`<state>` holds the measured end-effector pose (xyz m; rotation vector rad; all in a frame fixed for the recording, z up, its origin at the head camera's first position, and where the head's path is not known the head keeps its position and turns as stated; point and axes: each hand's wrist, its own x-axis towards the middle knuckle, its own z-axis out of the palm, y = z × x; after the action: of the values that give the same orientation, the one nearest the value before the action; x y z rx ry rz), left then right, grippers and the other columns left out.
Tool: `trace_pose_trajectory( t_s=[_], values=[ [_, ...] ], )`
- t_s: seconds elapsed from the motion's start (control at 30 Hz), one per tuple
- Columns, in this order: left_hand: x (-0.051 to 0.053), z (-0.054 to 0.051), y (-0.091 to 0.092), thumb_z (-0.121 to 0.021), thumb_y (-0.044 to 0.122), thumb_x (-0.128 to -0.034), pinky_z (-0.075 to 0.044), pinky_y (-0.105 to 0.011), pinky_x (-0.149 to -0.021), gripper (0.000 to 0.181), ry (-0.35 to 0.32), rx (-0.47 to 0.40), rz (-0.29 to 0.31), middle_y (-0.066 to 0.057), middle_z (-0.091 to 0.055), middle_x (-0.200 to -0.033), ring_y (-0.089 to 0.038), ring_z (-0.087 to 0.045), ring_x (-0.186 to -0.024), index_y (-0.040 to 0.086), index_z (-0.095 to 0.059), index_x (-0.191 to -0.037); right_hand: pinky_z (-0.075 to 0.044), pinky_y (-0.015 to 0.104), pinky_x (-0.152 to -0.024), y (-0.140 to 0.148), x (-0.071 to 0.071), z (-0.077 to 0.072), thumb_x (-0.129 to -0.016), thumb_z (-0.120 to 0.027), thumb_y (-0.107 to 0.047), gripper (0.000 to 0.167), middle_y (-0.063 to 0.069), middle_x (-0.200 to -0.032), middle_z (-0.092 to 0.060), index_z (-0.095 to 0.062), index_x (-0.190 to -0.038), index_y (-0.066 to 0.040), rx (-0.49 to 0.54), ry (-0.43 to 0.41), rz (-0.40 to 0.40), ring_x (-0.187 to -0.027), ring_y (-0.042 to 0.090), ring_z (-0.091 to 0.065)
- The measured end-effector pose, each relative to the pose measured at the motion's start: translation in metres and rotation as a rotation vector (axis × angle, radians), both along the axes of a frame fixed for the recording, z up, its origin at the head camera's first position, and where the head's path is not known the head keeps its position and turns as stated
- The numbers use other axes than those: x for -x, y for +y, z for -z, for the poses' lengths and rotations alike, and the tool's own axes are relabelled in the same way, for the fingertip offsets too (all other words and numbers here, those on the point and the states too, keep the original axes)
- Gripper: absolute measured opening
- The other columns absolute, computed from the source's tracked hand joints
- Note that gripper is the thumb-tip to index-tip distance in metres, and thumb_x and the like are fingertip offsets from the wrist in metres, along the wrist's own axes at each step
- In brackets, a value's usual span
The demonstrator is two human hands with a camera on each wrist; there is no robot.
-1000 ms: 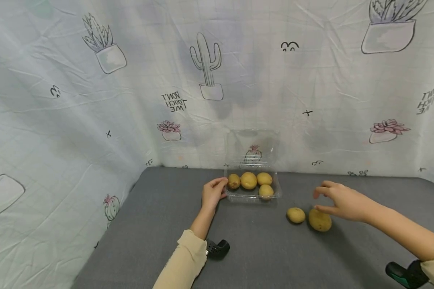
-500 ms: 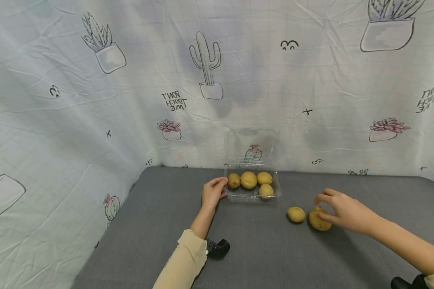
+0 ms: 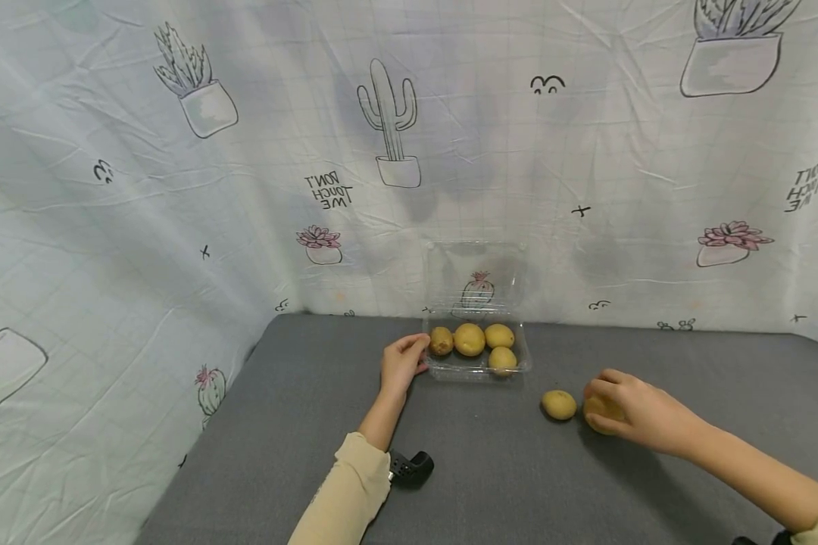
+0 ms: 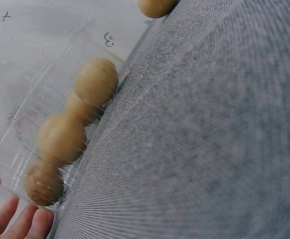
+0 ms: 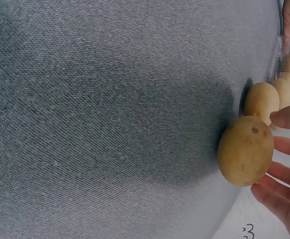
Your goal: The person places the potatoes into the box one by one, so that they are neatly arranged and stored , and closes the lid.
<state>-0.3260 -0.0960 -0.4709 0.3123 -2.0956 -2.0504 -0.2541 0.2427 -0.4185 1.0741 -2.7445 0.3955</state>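
A clear plastic clamshell box (image 3: 457, 375) lies with its lid raised on the grey table. Several yellow-brown potatoes (image 3: 469, 340) are inside it. My left hand (image 3: 401, 365) holds the box by its left side, and its fingertips (image 4: 41, 219) show at the wall in the left wrist view. Farther right, my right hand (image 3: 644, 411) is curled round a larger potato (image 5: 245, 151) on the table, partly covering it in the head view. A smaller potato (image 3: 559, 405) lies just left of that hand, touched by nothing.
A grey cloth (image 3: 477, 469) covers the table. Behind and to the left hangs a pale curtain (image 3: 477, 136) with cactus drawings, close behind the raised lid. A black wrist device (image 3: 411, 469) sits at the left forearm.
My right hand has come down from above the larger potato and closed its fingers round it. The left hand, the box and the other potatoes stay where they were.
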Motion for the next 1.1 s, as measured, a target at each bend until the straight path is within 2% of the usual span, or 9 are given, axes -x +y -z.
trace_pose_trajectory(
  t_s=[0.13,0.3,0.47,0.67,0.87,1.1],
  values=[
    [0.0000,0.0003,0.0002,-0.064,0.023,-0.0855,-0.054,-0.021,-0.058,0.024,0.001,0.000,-0.003,-0.011,-0.068,-0.093,-0.006,-0.056,-0.067,0.005,-0.071,-0.101,-0.047,0.024,-0.055,0.0012,-0.0006,0.0029,-0.077,-0.074,-0.020,0.017,-0.011,-0.087,-0.051,-0.063,-0.091,-0.020,0.005,0.027,0.007,-0.073,0.002,-0.051],
    [0.0002,0.0007,0.0005,-0.065,0.023,-0.0854,-0.054,-0.020,-0.058,0.024,-0.001,-0.004,-0.005,-0.011,-0.068,-0.092,-0.006,-0.055,-0.067,0.005,-0.071,-0.100,-0.046,0.022,-0.053,0.0024,-0.0018,0.0058,-0.079,-0.073,-0.021,0.013,-0.013,-0.085,-0.052,-0.064,-0.089,-0.022,0.039,0.037,0.005,-0.072,-0.002,-0.049],
    [-0.0003,0.0007,0.0004,-0.064,0.023,-0.0854,-0.054,-0.020,-0.057,0.025,0.004,-0.004,-0.003,-0.011,-0.068,-0.092,-0.006,-0.055,-0.066,0.004,-0.071,-0.100,-0.046,0.023,-0.053,0.0027,-0.0013,0.0061,-0.080,-0.072,-0.024,0.013,-0.011,-0.088,-0.053,-0.064,-0.090,-0.021,0.045,0.010,0.024,-0.071,-0.002,-0.050],
    [-0.0006,0.0011,-0.0001,-0.065,0.023,-0.0852,-0.053,-0.020,-0.057,0.024,0.005,-0.008,-0.002,-0.011,-0.068,-0.092,-0.005,-0.055,-0.066,0.005,-0.071,-0.100,-0.048,0.026,-0.055,0.0032,-0.0005,0.0055,-0.080,-0.072,-0.027,0.018,-0.007,-0.094,-0.054,-0.064,-0.095,-0.021,0.006,-0.031,0.051,-0.074,0.005,-0.054],
    [-0.0010,0.0013,0.0001,-0.064,0.022,-0.0854,-0.053,-0.019,-0.056,0.025,0.015,-0.008,0.002,-0.013,-0.068,-0.091,-0.005,-0.054,-0.065,0.004,-0.070,-0.101,-0.048,0.026,-0.055,0.0029,-0.0004,0.0056,-0.083,-0.069,-0.028,0.019,-0.004,-0.095,-0.054,-0.064,-0.099,-0.019,0.006,-0.068,0.044,-0.075,0.006,-0.054],
    [-0.0004,0.0014,0.0000,-0.065,0.021,-0.0853,-0.052,-0.018,-0.055,0.024,0.017,-0.016,-0.002,-0.014,-0.067,-0.091,-0.005,-0.054,-0.065,0.004,-0.071,-0.100,-0.048,0.026,-0.055,0.0012,-0.0014,0.0038,-0.083,-0.069,-0.026,0.018,-0.002,-0.095,-0.055,-0.063,-0.098,-0.018,0.022,-0.063,0.037,-0.076,0.008,-0.055]
  ],
)
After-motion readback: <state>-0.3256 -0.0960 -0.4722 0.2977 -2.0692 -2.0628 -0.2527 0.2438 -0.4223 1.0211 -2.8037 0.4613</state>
